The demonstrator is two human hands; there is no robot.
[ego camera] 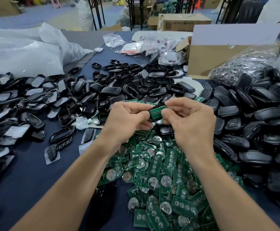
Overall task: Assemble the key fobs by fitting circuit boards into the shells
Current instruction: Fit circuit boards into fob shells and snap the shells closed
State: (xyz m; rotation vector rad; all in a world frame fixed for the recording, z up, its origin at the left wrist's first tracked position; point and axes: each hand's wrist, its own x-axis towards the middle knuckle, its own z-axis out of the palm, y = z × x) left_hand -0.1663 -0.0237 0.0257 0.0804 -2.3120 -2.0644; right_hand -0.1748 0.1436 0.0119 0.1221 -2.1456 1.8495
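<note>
Both hands meet above the table's middle. My left hand (127, 116) grips a black key fob shell (152, 118) from the left, and most of the shell is hidden by my fingers. A green circuit board (157, 112) lies tilted in the shell. My right hand (188, 119) pinches the board's right end with fingers and thumb. A heap of loose green circuit boards (159, 177) with round battery clips spreads beneath my wrists. Empty black shells (131, 84) are piled behind my hands.
Black fob covers (250, 114) are stacked in a big pile at the right. Button pads in film (16, 100) cover the left side. An open cardboard box (219, 59), a bag of metal rings (245, 67) and white plastic bags (22, 52) stand at the back. Dark blue tablecloth (27, 172) shows at front left.
</note>
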